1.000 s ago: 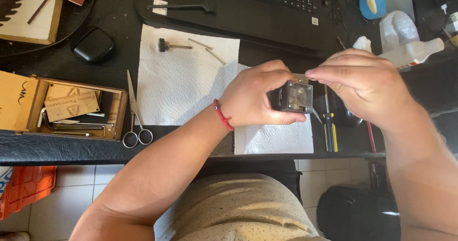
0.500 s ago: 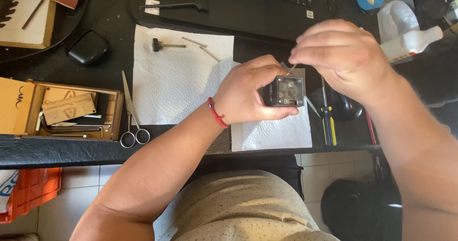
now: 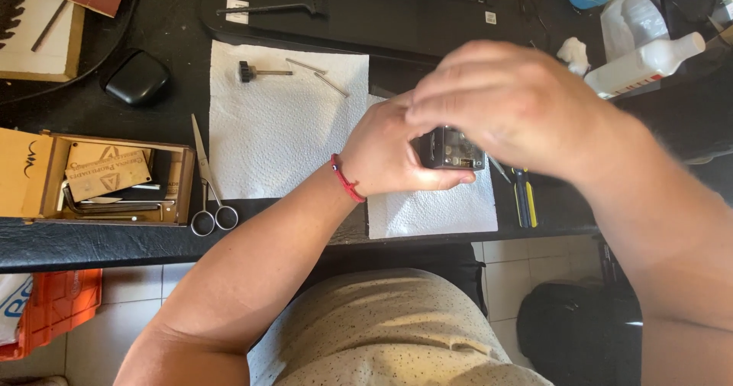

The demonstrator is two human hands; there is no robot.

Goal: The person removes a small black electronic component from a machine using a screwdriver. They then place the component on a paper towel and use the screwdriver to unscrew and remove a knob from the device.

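My left hand (image 3: 393, 153) grips a small dark boxy device (image 3: 450, 151) with a metal edge, held above a white paper towel (image 3: 431, 210) at the desk's front. My right hand (image 3: 511, 103) hovers just over the device, fingers curled and blurred; whether it holds a tool is hidden. A red cord bracelet (image 3: 347, 180) circles my left wrist. A screwdriver with a yellow and black handle (image 3: 524, 203) lies on the desk under my right forearm.
A second paper towel (image 3: 282, 126) carries a small black knob with a shaft (image 3: 256, 71) and two thin metal pins (image 3: 321, 77). Scissors (image 3: 208, 187) lie beside a wooden tool box (image 3: 114, 180). A laptop (image 3: 397, 4), black case (image 3: 137, 79) and white bottle (image 3: 645, 64) stand behind.
My right hand has risen from the device's right side and swung over its top toward the camera. My left hand keeps the device in about the same place.
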